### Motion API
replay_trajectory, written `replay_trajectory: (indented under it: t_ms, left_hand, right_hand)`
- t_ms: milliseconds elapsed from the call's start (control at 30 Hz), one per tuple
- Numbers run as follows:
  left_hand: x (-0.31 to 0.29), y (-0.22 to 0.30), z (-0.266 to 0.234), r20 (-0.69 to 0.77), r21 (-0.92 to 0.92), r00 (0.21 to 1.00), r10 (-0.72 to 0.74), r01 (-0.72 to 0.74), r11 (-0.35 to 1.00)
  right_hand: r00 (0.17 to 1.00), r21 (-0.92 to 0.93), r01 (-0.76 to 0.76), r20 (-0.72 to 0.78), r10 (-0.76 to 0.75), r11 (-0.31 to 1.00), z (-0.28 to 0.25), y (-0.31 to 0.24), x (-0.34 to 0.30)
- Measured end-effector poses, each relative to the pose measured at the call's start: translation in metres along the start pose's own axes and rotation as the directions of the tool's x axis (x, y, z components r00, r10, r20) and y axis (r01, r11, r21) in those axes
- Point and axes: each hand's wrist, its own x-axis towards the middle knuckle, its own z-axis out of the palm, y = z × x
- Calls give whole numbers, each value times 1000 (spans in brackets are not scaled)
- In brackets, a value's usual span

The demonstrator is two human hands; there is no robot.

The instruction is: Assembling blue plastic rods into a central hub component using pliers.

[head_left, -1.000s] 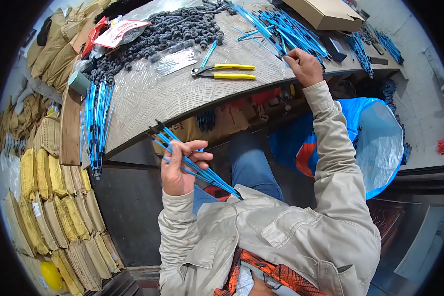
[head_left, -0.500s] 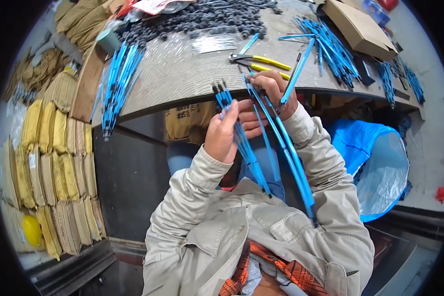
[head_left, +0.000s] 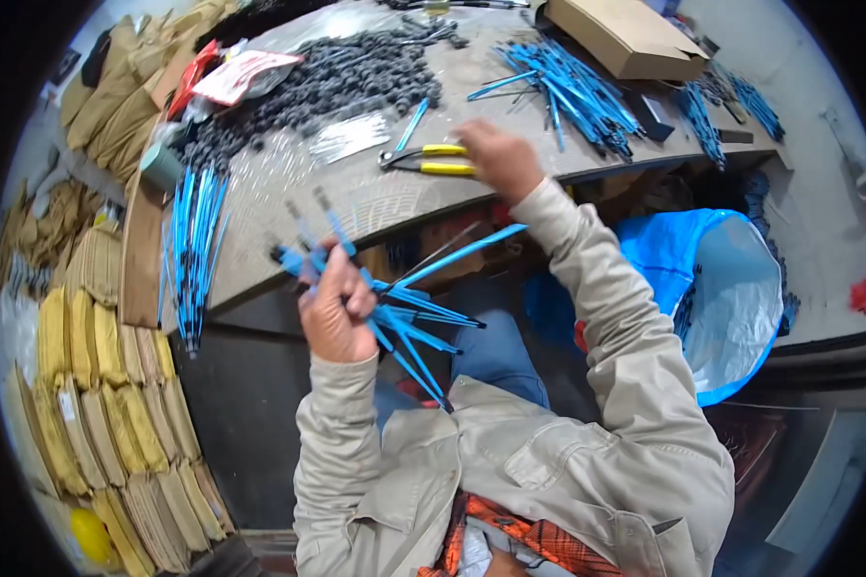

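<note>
My left hand (head_left: pixel 339 313), in front of the table edge, is closed round a loose bundle of slim blue rods (head_left: pixel 419 322) with black ends. The rods fan out to the right and down over my lap; their upper ends are blurred. My right hand (head_left: pixel 502 162) is over the table at the handle ends of the yellow-handled pliers (head_left: pixel 438 160). Motion smears its fingers, and whether they grip the handles does not show. The pliers lie with their metal jaws toward the left. Beyond them is a single short blue rod (head_left: pixel 413 124).
A heap of small black parts (head_left: pixel 356 82) covers the table's back left. Blue rods lie in a left bundle (head_left: pixel 197 250) and a right pile (head_left: pixel 573 91), near a cardboard box (head_left: pixel 625 38). Right of my arm stands an open blue bag (head_left: pixel 731 298); yellow packs (head_left: pixel 96 375) are stacked left.
My hands have moved apart. The left went leftward with the rods, now fanned out; the right left the rods and moved over the pliers' handles. The view has shifted.
</note>
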Motion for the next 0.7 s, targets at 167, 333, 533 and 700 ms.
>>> replay_trajectory:
  t_ms: [167, 333, 533, 700]
  left_hand:
    - [-12, 8, 21, 101, 132, 992, 72, -85, 988]
    - [-21, 7, 21, 266, 198, 964, -13, -41, 979]
    - [-14, -33, 20, 298, 269, 940, -166, 85, 959]
    - [-11, -43, 12, 155, 299, 962, -223, 170, 939]
  right_hand:
    - [883, -579, -418, -77, 463, 700, -27, 147, 17]
    - [824, -763, -279, 122, 553, 584, -32, 178, 10]
    - [914, -404, -385, -43, 403, 830, -54, 160, 6]
    - [945, -30, -280, -184, 270, 959, -105, 96, 17]
